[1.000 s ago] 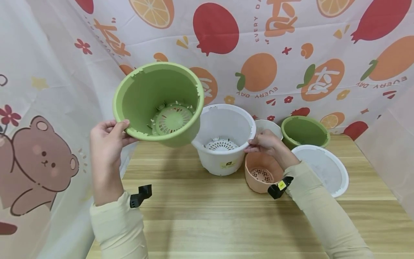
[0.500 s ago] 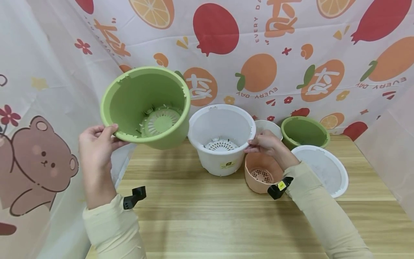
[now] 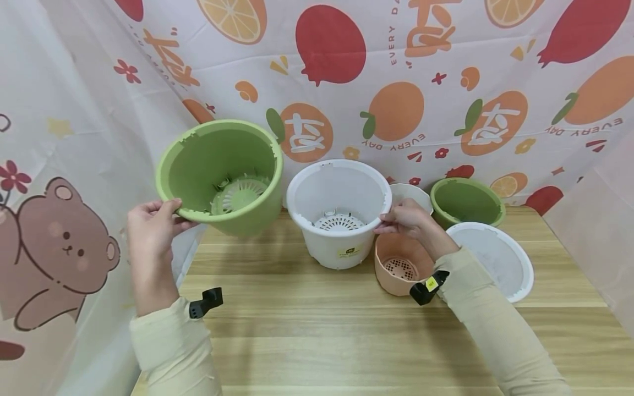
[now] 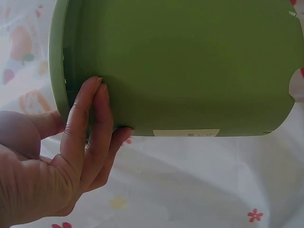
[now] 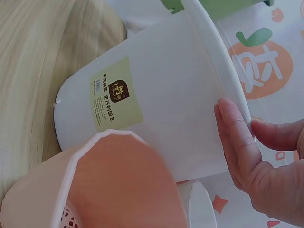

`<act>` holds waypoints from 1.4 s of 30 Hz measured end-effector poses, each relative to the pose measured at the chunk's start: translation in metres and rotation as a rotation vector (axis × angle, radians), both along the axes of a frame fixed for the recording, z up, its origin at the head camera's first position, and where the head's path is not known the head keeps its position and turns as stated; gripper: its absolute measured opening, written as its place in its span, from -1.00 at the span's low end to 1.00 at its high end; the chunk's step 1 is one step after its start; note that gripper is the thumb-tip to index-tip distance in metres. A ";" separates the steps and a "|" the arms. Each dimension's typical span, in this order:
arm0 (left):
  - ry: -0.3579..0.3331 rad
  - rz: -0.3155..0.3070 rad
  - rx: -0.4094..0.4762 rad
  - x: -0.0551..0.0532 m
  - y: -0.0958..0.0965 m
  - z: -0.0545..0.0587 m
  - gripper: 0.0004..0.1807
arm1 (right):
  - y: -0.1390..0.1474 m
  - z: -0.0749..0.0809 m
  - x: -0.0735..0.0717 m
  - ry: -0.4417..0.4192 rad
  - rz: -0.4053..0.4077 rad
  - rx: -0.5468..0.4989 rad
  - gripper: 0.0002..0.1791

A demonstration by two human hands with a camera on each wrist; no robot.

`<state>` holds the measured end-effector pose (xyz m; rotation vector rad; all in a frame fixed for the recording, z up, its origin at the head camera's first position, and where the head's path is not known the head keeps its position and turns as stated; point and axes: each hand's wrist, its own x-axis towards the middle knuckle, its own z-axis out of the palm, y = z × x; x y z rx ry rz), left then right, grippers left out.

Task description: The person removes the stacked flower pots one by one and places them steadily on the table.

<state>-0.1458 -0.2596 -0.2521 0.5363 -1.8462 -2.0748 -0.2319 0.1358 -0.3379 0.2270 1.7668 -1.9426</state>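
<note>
My left hand (image 3: 153, 231) pinches the near-left rim of a light green plastic flowerpot (image 3: 223, 165), thumb over the rim and fingers under its outer wall. The pot is tilted toward me above the table, its slotted bottom showing inside. In the left wrist view the fingertips press the green wall (image 4: 190, 66). With thumb and fingers, my right hand (image 3: 407, 217) pinches the right rim of a white flowerpot (image 3: 342, 192), which stands upright on the table. A yellowish label (image 5: 116, 95) is on the white pot's side in the right wrist view.
A pink pot (image 3: 396, 286) with a perforated bottom stands against the white pot's right side. Behind it are a smaller white pot (image 3: 413, 193) and a darker green pot (image 3: 465, 201). Another white-rimmed pot (image 3: 520, 264) stands at the right. A printed cloth (image 3: 346, 104) hangs behind the wooden table (image 3: 317, 341).
My left hand has carried the green flowerpot left and then lower, away from above the white flowerpot's rim. The right hand and the white flowerpot stay in place.
</note>
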 end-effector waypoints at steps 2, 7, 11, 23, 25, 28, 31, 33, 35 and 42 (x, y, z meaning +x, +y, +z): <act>-0.027 0.014 -0.008 -0.002 -0.001 -0.005 -0.88 | 0.000 0.000 0.001 0.001 0.005 -0.007 -0.58; -0.078 0.036 -0.022 -0.009 -0.005 -0.018 -0.89 | 0.000 0.001 0.001 0.001 0.009 -0.016 -0.59; -0.113 0.049 -0.025 -0.013 -0.007 -0.029 -0.89 | 0.000 0.001 0.002 0.005 0.013 -0.001 -0.60; -0.221 0.084 -0.080 -0.024 -0.012 -0.059 -0.82 | 0.000 0.000 0.002 0.016 0.018 0.015 -0.57; -0.228 0.079 -0.073 -0.025 -0.013 -0.064 -0.81 | 0.000 0.001 0.002 0.014 0.018 0.012 -0.56; -0.240 0.079 -0.062 -0.027 -0.013 -0.070 -0.84 | 0.000 0.001 0.002 0.012 0.018 0.007 -0.56; -0.256 0.079 -0.058 -0.030 -0.013 -0.078 -0.87 | 0.000 0.001 0.002 0.009 0.015 0.006 -0.56; -0.269 0.074 -0.065 -0.032 -0.013 -0.084 -0.87 | 0.000 0.001 0.001 0.010 0.014 0.007 -0.56; -0.276 0.069 -0.077 -0.033 -0.013 -0.088 -0.86 | 0.000 0.000 0.001 0.009 0.011 0.009 -0.56; -0.282 0.052 -0.106 -0.039 -0.010 -0.100 -0.85 | 0.001 0.000 -0.001 0.005 0.005 0.021 -0.58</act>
